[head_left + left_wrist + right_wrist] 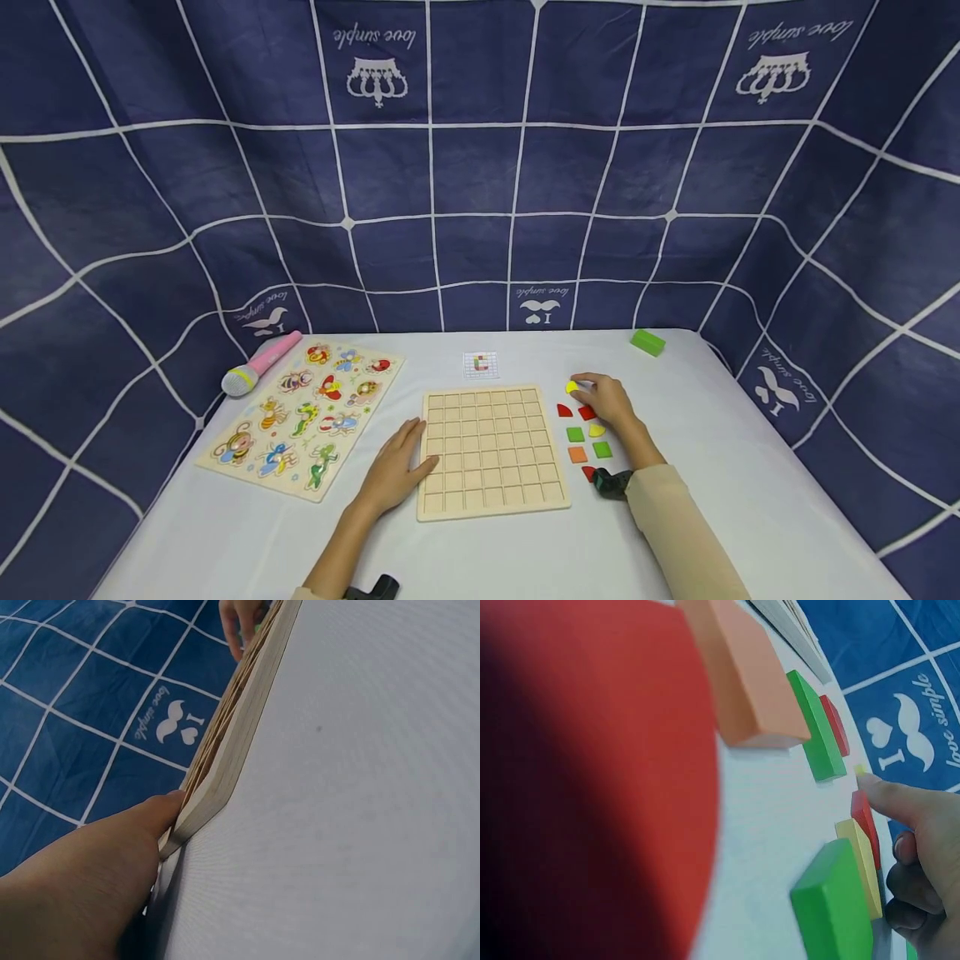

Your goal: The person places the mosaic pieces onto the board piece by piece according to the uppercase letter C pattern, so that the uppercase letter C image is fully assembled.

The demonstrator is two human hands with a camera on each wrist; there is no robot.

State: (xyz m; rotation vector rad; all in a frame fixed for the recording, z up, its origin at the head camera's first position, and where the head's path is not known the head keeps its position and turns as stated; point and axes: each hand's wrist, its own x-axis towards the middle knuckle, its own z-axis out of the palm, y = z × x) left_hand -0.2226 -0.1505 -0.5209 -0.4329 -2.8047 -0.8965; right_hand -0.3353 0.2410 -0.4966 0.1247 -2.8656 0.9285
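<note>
A wooden grid board [491, 454] with square cells lies flat on the white table. My left hand [393, 471] rests at its left edge, thumb on the rim and fingers fairly straight. To the right of the board, my right hand [607, 400] pinches a small yellow block [572, 387] between thumb and fingertip, at the far end of a group of blocks. Below it lie red quarter-round blocks [564, 411], green square blocks [575, 434], a yellow rounded block [597, 430] and an orange square block [750, 682]. A red block [630, 750] looms blurred in the right wrist view.
A small pattern card [481, 364] lies behind the board. At the far right sits a green block [648, 342]. On the left are an insect picture puzzle [300, 417] and a pink toy microphone [262, 364]. Dark blue gridded cloth [480, 167] hangs behind the table.
</note>
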